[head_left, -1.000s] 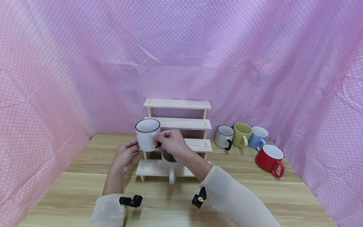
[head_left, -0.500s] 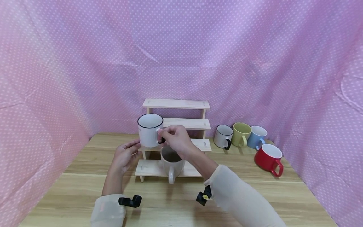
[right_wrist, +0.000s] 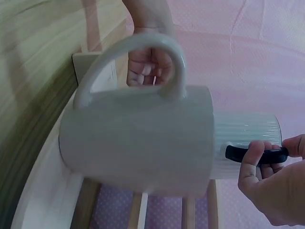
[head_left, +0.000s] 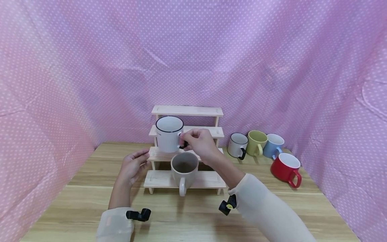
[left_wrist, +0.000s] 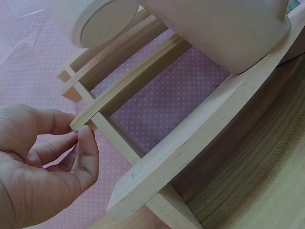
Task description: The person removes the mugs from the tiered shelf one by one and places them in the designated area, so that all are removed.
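Note:
My right hand [head_left: 201, 143] pinches the black handle of a white mug [head_left: 168, 139] with a dark rim. The mug is upright, and in the left wrist view its base [left_wrist: 108, 21] shows above the shelves. At the left end of a tiered wooden stand [head_left: 160, 154], my left hand [head_left: 133, 167] pinches a shelf board between thumb and fingers, seen closely in the left wrist view [left_wrist: 52, 167]. A beige mug [head_left: 185, 168] stands on the lowest shelf with its handle facing me; in the right wrist view it covers part of the held mug.
On the table [head_left: 254, 208] at the right are a white mug with a black handle [head_left: 237, 146], a yellow-green mug [head_left: 255, 144], a light blue mug [head_left: 272, 147] and a red mug [head_left: 284, 169]. Pink dotted cloth [head_left: 193, 60] hangs behind and at both sides.
My right hand has carried the dark-rimmed white mug up and to the right, away from my left hand's fingertips. My left hand stays at the shelf end, and the beige mug shows more fully.

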A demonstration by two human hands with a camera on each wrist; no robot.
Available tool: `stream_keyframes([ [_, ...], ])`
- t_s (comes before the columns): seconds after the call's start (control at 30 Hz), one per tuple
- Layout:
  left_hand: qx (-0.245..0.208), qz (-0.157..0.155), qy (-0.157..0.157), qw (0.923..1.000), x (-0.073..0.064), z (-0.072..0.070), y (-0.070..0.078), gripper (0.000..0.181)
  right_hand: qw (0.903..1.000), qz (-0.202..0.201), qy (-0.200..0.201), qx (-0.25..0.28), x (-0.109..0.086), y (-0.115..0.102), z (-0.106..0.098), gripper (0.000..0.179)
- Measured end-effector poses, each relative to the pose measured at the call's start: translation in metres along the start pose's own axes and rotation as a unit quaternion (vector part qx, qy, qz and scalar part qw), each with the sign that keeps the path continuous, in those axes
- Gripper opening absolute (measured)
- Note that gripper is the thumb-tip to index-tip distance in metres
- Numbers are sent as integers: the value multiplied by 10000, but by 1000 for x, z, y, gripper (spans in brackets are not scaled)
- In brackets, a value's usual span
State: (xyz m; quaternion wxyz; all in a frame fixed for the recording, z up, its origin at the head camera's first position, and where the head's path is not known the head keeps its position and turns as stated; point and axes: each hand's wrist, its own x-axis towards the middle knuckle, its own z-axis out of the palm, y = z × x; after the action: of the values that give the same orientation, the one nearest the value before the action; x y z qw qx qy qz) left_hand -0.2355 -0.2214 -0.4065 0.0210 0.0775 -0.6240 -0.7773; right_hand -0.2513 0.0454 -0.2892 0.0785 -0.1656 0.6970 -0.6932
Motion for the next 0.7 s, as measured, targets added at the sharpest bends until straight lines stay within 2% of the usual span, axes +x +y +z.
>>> stream_keyframes([
  [0.53, -21, 31, 0, 10000, -1, -1, -1, 46, 9986, -139, 511, -23, -10, -7, -54, 18],
  [0.7, -89, 45, -29, 9999, -1, 0, -2, 47, 9968, -108, 701, -369, -15, -9, -77, 24],
])
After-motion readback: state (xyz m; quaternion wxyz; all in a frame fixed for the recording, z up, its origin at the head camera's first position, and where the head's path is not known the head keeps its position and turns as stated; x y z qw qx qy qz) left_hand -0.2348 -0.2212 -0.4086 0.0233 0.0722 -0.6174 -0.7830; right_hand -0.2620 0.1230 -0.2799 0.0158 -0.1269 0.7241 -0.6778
